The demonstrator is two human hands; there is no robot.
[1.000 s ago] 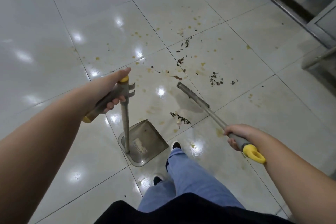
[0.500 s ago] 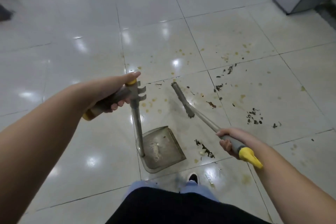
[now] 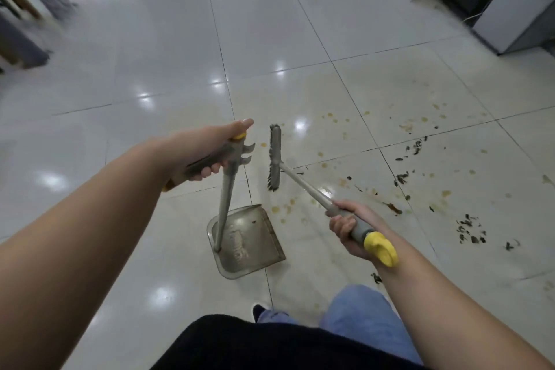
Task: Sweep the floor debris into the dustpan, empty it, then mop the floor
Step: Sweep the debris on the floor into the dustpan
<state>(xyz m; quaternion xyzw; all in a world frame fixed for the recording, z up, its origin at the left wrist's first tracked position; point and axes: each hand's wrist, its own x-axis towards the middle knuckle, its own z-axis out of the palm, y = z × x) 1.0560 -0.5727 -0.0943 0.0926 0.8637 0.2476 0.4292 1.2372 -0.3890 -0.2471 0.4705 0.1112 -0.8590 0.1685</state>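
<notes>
Grey dustpan (image 3: 249, 245), grey yellow-tipped broom (image 3: 303, 186), dark debris (image 3: 470, 230) on glossy white floor (image 3: 150, 84).

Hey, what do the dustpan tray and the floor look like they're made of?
The dustpan tray looks like dull grey metal, possibly stainless steel or plastic: flat sheet, soft sheen, raised rim. The floor looks like glazed ceramic or porcelain tile: pale, high gloss with sharp light reflections and thin dark grout lines.

The scene is evenly and brightly lit from overhead. Round white glare spots are scattered over the glossy floor tiles (image 3: 168, 75), and a broad washed-out sheen is seen toward 11 o'clock. Shadows are faint and soft. Motion blur is strongest at 10 o'clock, where the furniture (image 3: 21, 39) is smeared. Tile lines are bowed by wide-angle distortion near the edges.
</notes>
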